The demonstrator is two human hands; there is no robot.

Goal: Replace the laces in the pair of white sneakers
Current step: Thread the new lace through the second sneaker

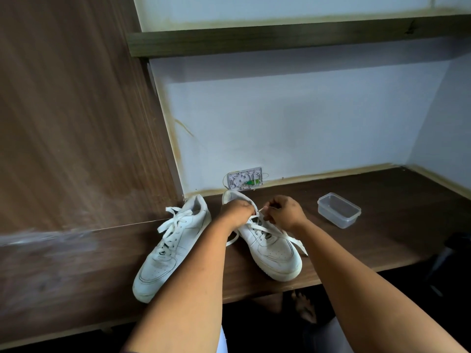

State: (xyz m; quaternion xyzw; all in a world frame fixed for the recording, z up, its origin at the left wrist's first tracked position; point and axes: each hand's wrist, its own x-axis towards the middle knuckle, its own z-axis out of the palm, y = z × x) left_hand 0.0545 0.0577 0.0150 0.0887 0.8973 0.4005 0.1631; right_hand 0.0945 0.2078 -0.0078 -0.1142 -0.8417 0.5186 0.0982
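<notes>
The step in hand looks to be unlacing the right-hand sneaker (270, 247), which sits on the wooden desk (382, 225) beside its still-laced mate (168, 248); it goes best if the shoe is pinned firmly while the lace (295, 242) is drawn out eyelet by eyelet, not yanked. The left hand (235, 212) curls over the collar, gripping the shoe, and the right hand (284, 212), knuckles up, pinches the lace end near the top eyelets.

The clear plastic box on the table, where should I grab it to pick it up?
Grab the clear rectangular plastic box across its two long walls, coming from above. It stands upright and open-topped on the brown wooden table, with nothing beside it.
</notes>
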